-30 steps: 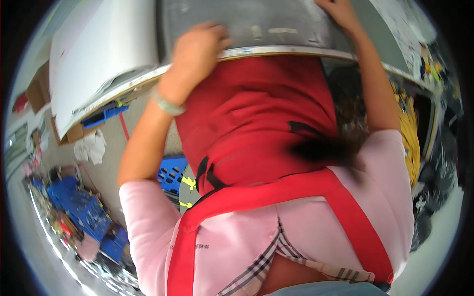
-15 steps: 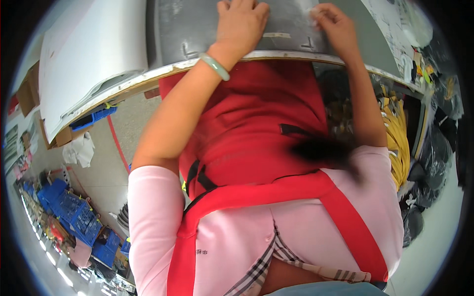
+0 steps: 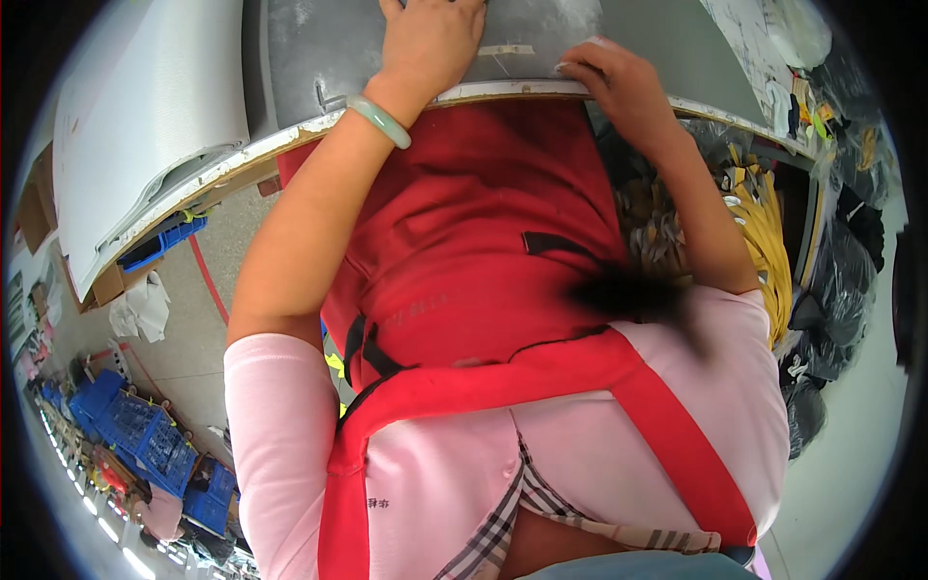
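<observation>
My left hand (image 3: 433, 41), a pale green bangle (image 3: 380, 121) on its wrist, rests on a dark grey board (image 3: 329, 48) on the worktable. Its fingers look spread, with their tips partly cut off by the upper picture edge. My right hand (image 3: 623, 87) is over the table's near edge, its fingers bent and thumb and fingertips together. Something pale shows at those fingertips, too small to name. A short strip of light tape (image 3: 507, 49) lies on the board between my hands. An angled dark mark (image 3: 322, 95) is near the board's left front corner.
A large white sheet stack (image 3: 155, 97) curls over the table's left side. Yellow strips (image 3: 759, 227) hang below the table at right, beside black plastic bags (image 3: 836, 300). Blue crates (image 3: 145, 435) stand on the floor at lower left. The white table edge (image 3: 522, 89) runs before me.
My right hand has come nearer to me, from over the board to its front edge. My left hand stays on the board. The whole view has shifted a little.
</observation>
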A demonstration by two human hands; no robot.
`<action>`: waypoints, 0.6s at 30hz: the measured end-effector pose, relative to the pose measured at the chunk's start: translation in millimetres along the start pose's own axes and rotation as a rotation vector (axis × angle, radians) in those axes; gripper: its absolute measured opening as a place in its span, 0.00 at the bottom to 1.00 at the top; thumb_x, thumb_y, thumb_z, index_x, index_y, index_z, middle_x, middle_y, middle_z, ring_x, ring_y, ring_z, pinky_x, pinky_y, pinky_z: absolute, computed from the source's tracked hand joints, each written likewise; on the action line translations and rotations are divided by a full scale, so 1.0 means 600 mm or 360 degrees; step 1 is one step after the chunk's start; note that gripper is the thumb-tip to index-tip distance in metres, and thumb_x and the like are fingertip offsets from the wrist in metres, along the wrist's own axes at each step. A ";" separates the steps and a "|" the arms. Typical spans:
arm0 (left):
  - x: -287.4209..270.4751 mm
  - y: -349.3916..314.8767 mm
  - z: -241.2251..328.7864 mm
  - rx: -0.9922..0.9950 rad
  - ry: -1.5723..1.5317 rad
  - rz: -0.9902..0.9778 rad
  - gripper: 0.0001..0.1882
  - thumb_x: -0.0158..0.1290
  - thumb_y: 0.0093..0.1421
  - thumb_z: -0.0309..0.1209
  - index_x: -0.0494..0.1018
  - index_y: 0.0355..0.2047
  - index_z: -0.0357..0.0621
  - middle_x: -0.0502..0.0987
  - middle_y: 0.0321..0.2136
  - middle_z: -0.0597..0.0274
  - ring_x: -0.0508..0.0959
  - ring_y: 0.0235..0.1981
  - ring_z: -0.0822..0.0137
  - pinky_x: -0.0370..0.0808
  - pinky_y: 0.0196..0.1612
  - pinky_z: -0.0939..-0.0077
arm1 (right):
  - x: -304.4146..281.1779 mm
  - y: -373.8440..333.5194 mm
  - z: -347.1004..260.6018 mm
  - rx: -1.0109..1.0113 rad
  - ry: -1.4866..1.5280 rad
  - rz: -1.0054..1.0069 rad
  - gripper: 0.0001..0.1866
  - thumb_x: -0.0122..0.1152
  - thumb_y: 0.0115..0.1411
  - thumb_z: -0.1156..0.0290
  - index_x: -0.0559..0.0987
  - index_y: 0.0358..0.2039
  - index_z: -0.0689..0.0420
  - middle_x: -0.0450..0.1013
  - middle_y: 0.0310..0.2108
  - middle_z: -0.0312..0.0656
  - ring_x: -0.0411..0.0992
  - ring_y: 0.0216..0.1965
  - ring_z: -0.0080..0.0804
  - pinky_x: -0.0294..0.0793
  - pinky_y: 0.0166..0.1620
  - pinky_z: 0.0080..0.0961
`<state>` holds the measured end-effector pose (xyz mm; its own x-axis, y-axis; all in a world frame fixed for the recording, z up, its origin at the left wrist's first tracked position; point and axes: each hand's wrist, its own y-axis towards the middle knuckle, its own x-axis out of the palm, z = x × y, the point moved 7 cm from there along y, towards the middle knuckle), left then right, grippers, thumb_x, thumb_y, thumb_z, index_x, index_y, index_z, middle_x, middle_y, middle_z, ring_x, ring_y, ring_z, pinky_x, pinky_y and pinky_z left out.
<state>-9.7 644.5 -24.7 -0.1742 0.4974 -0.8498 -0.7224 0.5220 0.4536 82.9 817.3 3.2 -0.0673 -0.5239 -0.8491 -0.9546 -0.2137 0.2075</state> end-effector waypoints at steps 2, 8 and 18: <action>-0.002 0.000 -0.001 -0.0014 0.0000 -0.0014 0.16 0.51 0.68 0.35 0.77 0.54 0.49 0.72 0.56 0.52 0.68 0.63 0.51 0.57 0.66 0.32 | -0.005 0.001 0.010 0.0093 -0.0084 -0.0077 0.10 0.64 0.65 0.67 0.81 0.42 0.57 0.76 0.31 0.43 0.76 0.34 0.39 0.74 0.40 0.31; -0.002 -0.001 0.002 -0.0011 -0.0024 -0.0016 0.16 0.51 0.68 0.35 0.76 0.55 0.49 0.72 0.56 0.52 0.69 0.62 0.52 0.57 0.66 0.32 | 0.003 -0.025 0.067 0.0825 0.0553 0.0049 0.12 0.64 0.65 0.63 0.81 0.41 0.59 0.79 0.30 0.42 0.78 0.32 0.33 0.75 0.39 0.31; -0.009 0.000 -0.002 -0.0009 -0.0027 -0.0032 0.16 0.51 0.68 0.35 0.77 0.54 0.47 0.72 0.55 0.52 0.69 0.62 0.51 0.57 0.66 0.31 | -0.026 0.035 0.066 0.0608 0.0427 -0.0254 0.10 0.63 0.65 0.66 0.80 0.41 0.59 0.74 0.27 0.31 0.69 0.26 0.18 0.71 0.33 0.18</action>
<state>-9.2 641.1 -20.4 -0.1483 0.4988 -0.8540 -0.7295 0.5279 0.4350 52.5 853.8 1.4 0.1174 -0.7137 -0.6906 -0.9885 -0.0171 -0.1503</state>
